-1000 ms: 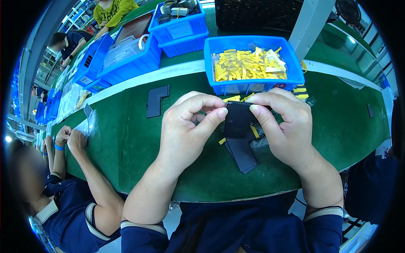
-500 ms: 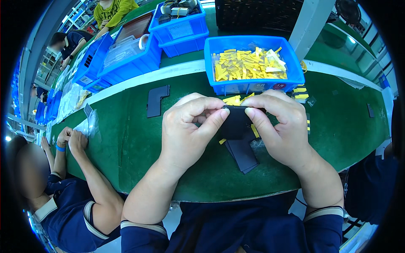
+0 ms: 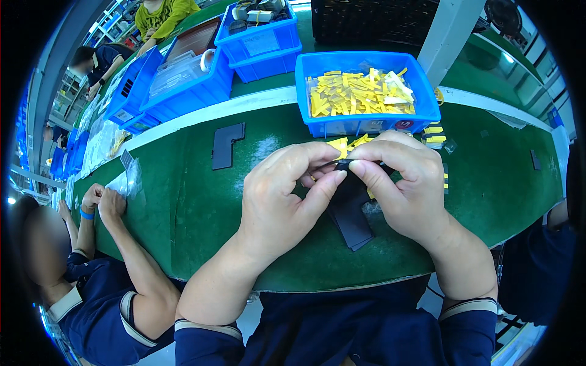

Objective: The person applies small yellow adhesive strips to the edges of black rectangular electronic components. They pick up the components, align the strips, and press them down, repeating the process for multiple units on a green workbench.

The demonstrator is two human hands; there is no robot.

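Note:
Between the thumbs and fingers of both hands is a thin black flat piece (image 3: 343, 164), seen nearly edge-on. My left hand (image 3: 278, 186) pinches its left side and my right hand (image 3: 406, 183) its right side; the fingers cover most of it. Below it on the table lie overlapping dark L-shaped flat pieces (image 3: 353, 229). Just beyond my fingertips are loose yellow strips (image 3: 343, 145). One more dark L-shaped piece (image 3: 227, 147) lies off to the left of my left hand.
A blue bin (image 3: 366, 126) full of yellow strips stands just beyond my hands. Farther left are more blue bins (image 3: 210, 85), and a metal post (image 3: 452, 43) rises behind. At my left a co-worker's hands (image 3: 105, 201) work near clear plastic bags (image 3: 131, 180).
The black piece has turned from showing its broad face to nearly edge-on. My left hand has shifted a little right, bringing the thumbs closer together.

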